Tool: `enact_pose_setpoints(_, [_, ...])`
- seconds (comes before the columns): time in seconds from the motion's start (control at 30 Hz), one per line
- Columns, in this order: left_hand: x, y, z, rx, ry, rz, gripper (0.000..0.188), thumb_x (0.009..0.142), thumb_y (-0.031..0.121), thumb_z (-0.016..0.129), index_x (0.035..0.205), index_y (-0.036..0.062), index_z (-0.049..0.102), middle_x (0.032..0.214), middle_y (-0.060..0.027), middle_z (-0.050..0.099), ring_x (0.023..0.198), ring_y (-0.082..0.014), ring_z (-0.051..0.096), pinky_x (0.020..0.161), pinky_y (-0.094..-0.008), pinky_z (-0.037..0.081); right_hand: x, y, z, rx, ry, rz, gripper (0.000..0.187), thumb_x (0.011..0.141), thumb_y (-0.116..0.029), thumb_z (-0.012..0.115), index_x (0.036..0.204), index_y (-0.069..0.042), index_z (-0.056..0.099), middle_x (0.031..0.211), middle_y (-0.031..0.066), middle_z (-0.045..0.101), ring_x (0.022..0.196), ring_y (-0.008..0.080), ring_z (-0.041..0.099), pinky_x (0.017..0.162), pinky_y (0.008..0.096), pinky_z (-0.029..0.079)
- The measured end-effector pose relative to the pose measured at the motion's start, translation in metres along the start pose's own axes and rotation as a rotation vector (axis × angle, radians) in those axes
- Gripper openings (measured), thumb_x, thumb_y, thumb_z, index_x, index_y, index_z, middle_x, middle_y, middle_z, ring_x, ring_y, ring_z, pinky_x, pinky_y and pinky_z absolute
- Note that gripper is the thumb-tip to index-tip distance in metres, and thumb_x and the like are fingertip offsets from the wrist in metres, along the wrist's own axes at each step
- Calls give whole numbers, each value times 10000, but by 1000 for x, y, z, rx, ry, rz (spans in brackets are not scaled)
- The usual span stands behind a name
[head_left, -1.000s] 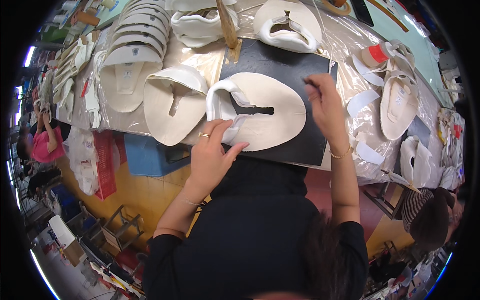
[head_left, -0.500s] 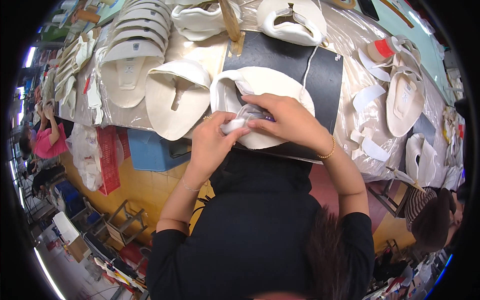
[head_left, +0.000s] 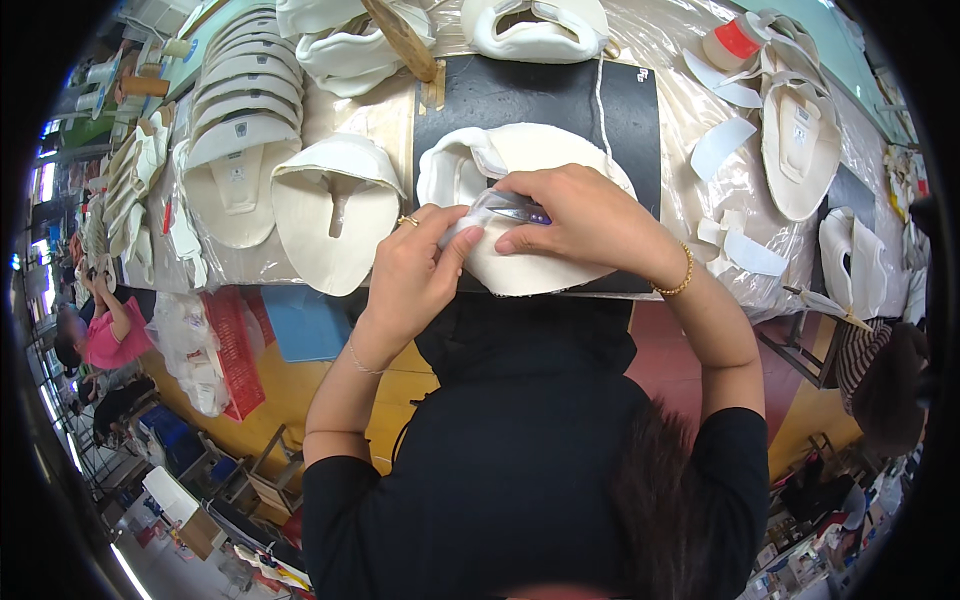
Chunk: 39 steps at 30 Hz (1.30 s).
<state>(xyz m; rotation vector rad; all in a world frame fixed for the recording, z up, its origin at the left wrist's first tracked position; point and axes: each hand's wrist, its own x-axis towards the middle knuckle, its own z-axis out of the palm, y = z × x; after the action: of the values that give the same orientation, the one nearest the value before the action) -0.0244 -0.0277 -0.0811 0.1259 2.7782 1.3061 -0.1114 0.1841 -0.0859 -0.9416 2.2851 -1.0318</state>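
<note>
A cream shoe upper point(head_left: 540, 150) with a padded white collar lies on a black cutting mat point(head_left: 570, 85) in front of me. My left hand point(head_left: 415, 260) pinches the near part of the collar between thumb and fingers. Close beside it, my right hand point(head_left: 590, 222) is closed round a small purple-handled metal tool point(head_left: 522, 212). The tool's bright metal part shows at the collar edge, near my left fingertips; most of its handle is hidden in my palm. A second shoe upper point(head_left: 535, 40) rests at the mat's far edge, with a white cord point(head_left: 602, 100) trailing from it.
Left of the mat are a single upper point(head_left: 335, 250) and a stack of uppers point(head_left: 245, 150). A wooden handle point(head_left: 400, 38) slants in at the far side. On the right lie white scraps point(head_left: 722, 148), a red-banded container point(head_left: 735, 42) and more uppers point(head_left: 803, 150). Other people work nearby.
The view has shifted, moving the table contents left and slightly up. My right hand has turned a little, exposing more of the metal tool. Both hands stay at the collar.
</note>
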Motion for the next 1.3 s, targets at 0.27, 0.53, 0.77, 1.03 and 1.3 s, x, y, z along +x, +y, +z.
enact_pose_setpoints(0.27, [1,-6,7,136,60,159,157,963,112,629,1057,-13,648,823,-147,641,648,-294,650,573,-388,512,-2,-2,-3,13,-11,16,530,820,-429,753,1146,-18,685,932,205,721,908,378,690,819,442,530])
enact_pose_setpoints(0.53, [5,3,-1,338,137,285,294,859,193,763,1081,21,678,845,-100,644,660,-251,613,587,-343,483,2,-1,-8,-4,-30,38,518,811,-438,759,1104,-14,704,900,208,717,897,385,688,809,451,528])
enact_pose_setpoints(0.77, [13,-1,-9,379,44,402,365,731,230,851,1027,58,723,888,-66,668,846,-250,603,832,-351,447,1,-4,-4,-41,-80,71,480,794,-426,775,1060,-33,709,865,197,714,868,373,691,778,453,530])
enact_pose_setpoints(1.03, [10,-8,-7,318,15,330,229,795,138,798,990,42,726,881,-75,668,823,-266,610,775,-356,466,-4,4,14,-15,21,55,509,804,-434,771,1098,-27,690,874,187,717,863,367,693,771,442,533])
enact_pose_setpoints(1.3, [17,-17,7,394,161,568,169,833,66,739,982,13,677,860,-89,632,772,-269,600,718,-376,471,-13,2,24,-7,139,92,570,814,-460,766,1153,-12,675,864,191,707,821,362,688,748,428,530])
